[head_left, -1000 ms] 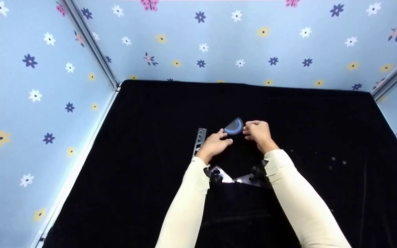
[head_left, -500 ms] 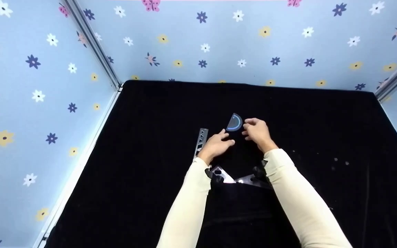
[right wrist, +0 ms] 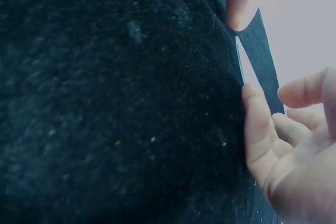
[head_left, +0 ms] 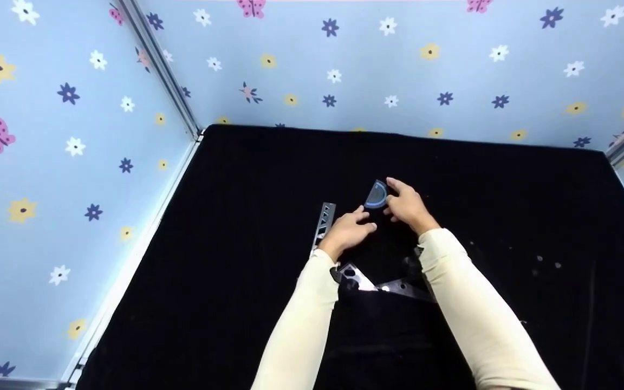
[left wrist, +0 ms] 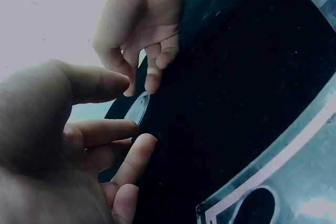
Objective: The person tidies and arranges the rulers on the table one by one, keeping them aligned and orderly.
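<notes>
A clear protractor [head_left: 377, 195] with a blue arc lies on the black cloth between the two hands. At its lower left corner, the left hand [head_left: 346, 230] touches the edge with extended fingertips, thumb held apart. The right hand [head_left: 407, 205] is at the curved side; in the right wrist view, one finger [right wrist: 255, 106] meets the protractor's edge [right wrist: 247, 66] while the thumb stands away from it. Neither hand pinches the protractor.
A ruler [head_left: 326, 216] with triangular cutouts lies beside the left hand, partly covered by it. Nearer the body are two clear set squares, one [head_left: 363, 281] by the left wrist, the other [head_left: 405, 289] by the right forearm. Blue patterned walls [head_left: 312, 65] bound the black cloth [head_left: 258, 216].
The protractor has turned so its straight side stands steeper. The right hand's fingers have spread along its curved edge; the left hand stays at the lower corner. The head view has shifted slightly.
</notes>
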`<action>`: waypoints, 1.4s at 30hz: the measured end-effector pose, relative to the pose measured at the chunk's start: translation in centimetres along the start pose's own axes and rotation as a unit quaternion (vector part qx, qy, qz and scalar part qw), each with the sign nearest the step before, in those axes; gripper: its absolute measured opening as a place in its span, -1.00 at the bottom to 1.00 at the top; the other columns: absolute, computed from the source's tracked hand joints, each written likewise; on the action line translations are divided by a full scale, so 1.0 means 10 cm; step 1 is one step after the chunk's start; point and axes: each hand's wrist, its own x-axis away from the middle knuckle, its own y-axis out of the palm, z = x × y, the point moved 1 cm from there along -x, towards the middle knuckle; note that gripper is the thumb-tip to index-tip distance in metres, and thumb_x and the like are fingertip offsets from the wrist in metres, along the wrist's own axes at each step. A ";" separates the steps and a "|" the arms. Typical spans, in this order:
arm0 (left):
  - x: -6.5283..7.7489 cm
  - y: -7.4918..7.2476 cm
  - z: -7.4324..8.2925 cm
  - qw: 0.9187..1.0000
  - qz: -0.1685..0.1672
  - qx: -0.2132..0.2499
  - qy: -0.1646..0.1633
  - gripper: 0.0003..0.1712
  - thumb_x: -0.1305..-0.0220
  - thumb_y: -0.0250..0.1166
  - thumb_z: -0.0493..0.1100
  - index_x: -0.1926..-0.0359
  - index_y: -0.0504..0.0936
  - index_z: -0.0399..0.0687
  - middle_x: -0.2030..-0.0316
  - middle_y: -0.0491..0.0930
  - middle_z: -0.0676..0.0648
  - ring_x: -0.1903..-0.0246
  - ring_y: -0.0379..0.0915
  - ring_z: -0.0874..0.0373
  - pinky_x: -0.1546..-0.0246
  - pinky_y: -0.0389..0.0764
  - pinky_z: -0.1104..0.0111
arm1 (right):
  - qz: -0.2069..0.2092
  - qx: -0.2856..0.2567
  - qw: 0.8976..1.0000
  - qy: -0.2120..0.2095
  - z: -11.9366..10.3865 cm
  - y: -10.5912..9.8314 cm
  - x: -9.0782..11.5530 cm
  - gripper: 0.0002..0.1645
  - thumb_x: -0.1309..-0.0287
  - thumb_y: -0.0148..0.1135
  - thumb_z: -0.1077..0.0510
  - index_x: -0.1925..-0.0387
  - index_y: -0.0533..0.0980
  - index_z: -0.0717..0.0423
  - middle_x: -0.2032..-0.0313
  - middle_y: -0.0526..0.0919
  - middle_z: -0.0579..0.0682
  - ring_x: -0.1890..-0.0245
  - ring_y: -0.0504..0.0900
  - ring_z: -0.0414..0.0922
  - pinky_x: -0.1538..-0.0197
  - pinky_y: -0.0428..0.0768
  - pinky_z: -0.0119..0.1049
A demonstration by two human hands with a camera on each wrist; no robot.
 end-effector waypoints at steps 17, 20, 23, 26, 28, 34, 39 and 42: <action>0.01 -0.05 -0.02 1.000 0.004 0.012 -0.006 -0.39 -0.38 0.21 -0.04 -0.35 0.46 -0.23 -0.49 0.19 0.02 -0.47 0.04 0.08 -0.43 0.09 0.27 | 0.016 -0.080 0.997 -0.002 -0.01 0.04 -0.06 -0.38 -0.32 0.00 0.34 -0.41 0.28 0.29 -0.29 0.49 0.15 0.29 0.69 0.02 0.43 0.64 -0.32; 0.02 -0.06 -0.04 1.000 0.010 0.026 -0.006 -0.40 -0.37 0.22 -0.06 -0.34 0.47 -0.25 -0.48 0.21 0.01 -0.47 0.05 0.09 -0.42 0.09 0.29 | 0.022 -0.080 0.997 -0.002 -0.03 0.05 -0.07 -0.43 -0.34 0.00 0.33 -0.36 0.32 0.30 -0.23 0.53 0.16 0.28 0.69 0.03 0.42 0.65 -0.31; 0.02 -0.06 -0.05 0.999 0.016 0.039 -0.005 -0.41 -0.37 0.22 -0.06 -0.33 0.48 -0.27 -0.47 0.22 0.01 -0.46 0.05 0.09 -0.42 0.09 0.30 | 0.037 -0.070 0.997 -0.001 -0.04 0.04 -0.07 -0.49 -0.35 0.01 0.31 -0.30 0.37 0.31 -0.15 0.58 0.17 0.27 0.69 0.05 0.40 0.65 -0.29; 0.02 -0.04 -0.05 0.999 0.017 0.044 -0.004 -0.41 -0.37 0.23 -0.07 -0.32 0.48 -0.28 -0.47 0.23 0.01 -0.46 0.06 0.10 -0.42 0.10 0.31 | 0.048 -0.056 0.997 -0.005 -0.02 0.03 -0.07 -0.50 -0.34 0.01 0.31 -0.29 0.39 0.30 -0.13 0.58 0.17 0.27 0.69 0.06 0.41 0.65 -0.29; 0.02 -0.03 -0.05 0.999 0.016 0.043 -0.003 -0.42 -0.37 0.22 -0.07 -0.32 0.48 -0.28 -0.47 0.23 0.01 -0.46 0.07 0.10 -0.41 0.11 0.32 | 0.045 -0.044 0.998 -0.010 -0.01 0.03 -0.08 -0.45 -0.32 0.00 0.32 -0.34 0.36 0.27 -0.18 0.56 0.17 0.28 0.69 0.07 0.43 0.64 -0.30; 0.03 0.02 -0.03 0.999 0.009 0.046 -0.002 -0.43 -0.38 0.22 -0.08 -0.32 0.48 -0.29 -0.47 0.22 -0.01 -0.46 0.07 0.09 -0.41 0.11 0.31 | 0.003 0.010 1.000 -0.023 0.02 0.04 -0.09 -0.27 -0.30 -0.03 0.31 -0.50 0.19 0.15 -0.38 0.40 0.11 0.30 0.67 0.04 0.46 0.60 -0.31; 0.02 0.03 -0.04 0.997 0.004 0.076 -0.009 -0.44 -0.38 0.22 -0.08 -0.30 0.50 -0.30 -0.47 0.22 -0.02 -0.46 0.07 0.10 -0.41 0.12 0.33 | -0.025 0.018 0.999 -0.014 -0.01 0.04 -0.12 -0.28 -0.36 -0.03 0.27 -0.52 0.13 0.16 -0.41 0.35 0.11 0.36 0.65 -0.02 0.49 0.56 -0.34; -0.01 0.00 -0.05 0.995 0.010 0.103 -0.012 -0.45 -0.38 0.22 -0.10 -0.28 0.52 -0.30 -0.46 0.24 -0.03 -0.45 0.08 0.11 -0.40 0.13 0.36 | -0.016 -0.028 0.999 -0.005 -0.05 0.04 -0.15 -0.32 -0.37 0.00 0.25 -0.48 0.17 0.25 -0.36 0.40 0.17 0.39 0.64 -0.06 0.51 0.55 -0.37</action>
